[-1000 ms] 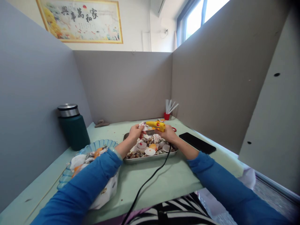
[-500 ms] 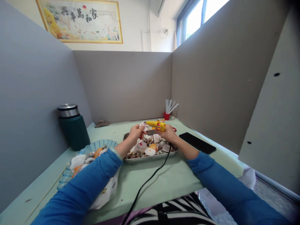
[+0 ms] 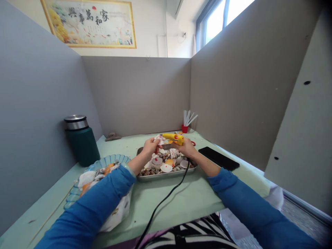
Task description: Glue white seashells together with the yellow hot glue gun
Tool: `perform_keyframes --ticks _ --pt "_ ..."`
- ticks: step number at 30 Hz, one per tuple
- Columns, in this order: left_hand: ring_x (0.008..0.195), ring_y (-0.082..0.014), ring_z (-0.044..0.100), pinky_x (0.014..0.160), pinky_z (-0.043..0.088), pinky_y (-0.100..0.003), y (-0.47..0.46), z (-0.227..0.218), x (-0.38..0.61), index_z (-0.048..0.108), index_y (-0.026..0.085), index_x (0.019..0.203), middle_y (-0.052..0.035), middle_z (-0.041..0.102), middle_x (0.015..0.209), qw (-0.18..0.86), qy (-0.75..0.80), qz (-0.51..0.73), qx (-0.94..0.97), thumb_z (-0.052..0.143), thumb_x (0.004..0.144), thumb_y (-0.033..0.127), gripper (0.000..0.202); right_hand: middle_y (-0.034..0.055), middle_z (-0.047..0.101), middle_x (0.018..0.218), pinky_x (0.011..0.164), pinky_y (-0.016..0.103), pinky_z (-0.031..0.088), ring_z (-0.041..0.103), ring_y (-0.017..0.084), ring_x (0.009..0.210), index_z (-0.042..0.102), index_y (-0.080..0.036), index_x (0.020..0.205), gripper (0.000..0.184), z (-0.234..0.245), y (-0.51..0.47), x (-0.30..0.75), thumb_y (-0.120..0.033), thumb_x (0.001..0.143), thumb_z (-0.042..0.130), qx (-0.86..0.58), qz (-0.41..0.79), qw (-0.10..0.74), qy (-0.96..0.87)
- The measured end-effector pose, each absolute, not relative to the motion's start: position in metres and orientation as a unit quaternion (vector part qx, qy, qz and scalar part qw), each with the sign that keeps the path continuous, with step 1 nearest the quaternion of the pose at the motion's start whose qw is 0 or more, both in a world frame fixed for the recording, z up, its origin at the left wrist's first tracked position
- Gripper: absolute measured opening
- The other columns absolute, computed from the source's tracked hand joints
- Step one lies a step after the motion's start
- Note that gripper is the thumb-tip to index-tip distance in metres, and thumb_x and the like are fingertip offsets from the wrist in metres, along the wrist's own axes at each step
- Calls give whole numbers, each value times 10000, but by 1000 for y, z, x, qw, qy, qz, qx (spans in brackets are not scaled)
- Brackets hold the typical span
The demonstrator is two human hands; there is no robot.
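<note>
My right hand [image 3: 187,148] grips a yellow glue gun [image 3: 174,138] over a steel tray [image 3: 166,175] filled with seashells [image 3: 166,162]. The gun's nozzle points left at a pale shell [image 3: 158,139] that my left hand [image 3: 149,146] pinches above the tray's far end. The gun's black cord [image 3: 160,204] runs from under my right hand across the green table toward me. Both sleeves are blue.
A blue glass plate [image 3: 75,192] with more shells sits at the left, a dark green flask [image 3: 81,140] behind it. A black phone [image 3: 218,158] lies right of the tray. A red cup of white sticks [image 3: 185,125] stands in the far corner. Grey partitions enclose the table.
Both hands stay over the tray; the glue gun has shifted very slightly, its nozzle still at the shell.
</note>
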State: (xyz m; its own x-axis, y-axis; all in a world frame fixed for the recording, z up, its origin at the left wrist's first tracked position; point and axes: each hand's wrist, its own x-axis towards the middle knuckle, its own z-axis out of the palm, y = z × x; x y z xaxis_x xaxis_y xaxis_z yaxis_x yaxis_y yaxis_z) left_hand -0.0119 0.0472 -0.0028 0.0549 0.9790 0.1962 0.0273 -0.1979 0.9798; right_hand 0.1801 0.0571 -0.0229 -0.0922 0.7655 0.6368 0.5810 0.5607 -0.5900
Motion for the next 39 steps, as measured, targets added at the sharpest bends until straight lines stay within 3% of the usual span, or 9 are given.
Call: perform_keyframes --ticks 10,22,29,39 --pt "299 -51 393 348 264 -179 49 -5 -12 488 154 800 11 597 534 425 447 529 583 525 823 256 110 57 674 676 572 279 474 618 192 624 693 -145 742 207 -23 57 180 -334 712 613 -465 92 494 -729" --pt "321 -85 450 375 312 -191 53 -7 -15 576 151 864 1 604 547 265 532 489 638 465 863 298 184 49 680 673 553 238 451 603 165 609 695 -133 753 216 -26 61 182 -328 719 608 -456 72 497 -735" --pt "351 -88 469 418 321 -196 55 -6 -17 635 167 922 -21 643 590 175 574 460 654 457 879 395 293 80 705 731 602 272 478 638 202 667 714 -126 797 224 -26 61 181 -314 722 617 -467 71 489 -734" --pt "350 -100 480 415 315 -205 56 -7 -17 632 166 913 -23 646 589 158 573 461 659 449 878 380 284 63 698 703 588 264 476 632 193 644 710 -148 758 168 -26 61 181 -287 716 627 -471 65 488 -732"
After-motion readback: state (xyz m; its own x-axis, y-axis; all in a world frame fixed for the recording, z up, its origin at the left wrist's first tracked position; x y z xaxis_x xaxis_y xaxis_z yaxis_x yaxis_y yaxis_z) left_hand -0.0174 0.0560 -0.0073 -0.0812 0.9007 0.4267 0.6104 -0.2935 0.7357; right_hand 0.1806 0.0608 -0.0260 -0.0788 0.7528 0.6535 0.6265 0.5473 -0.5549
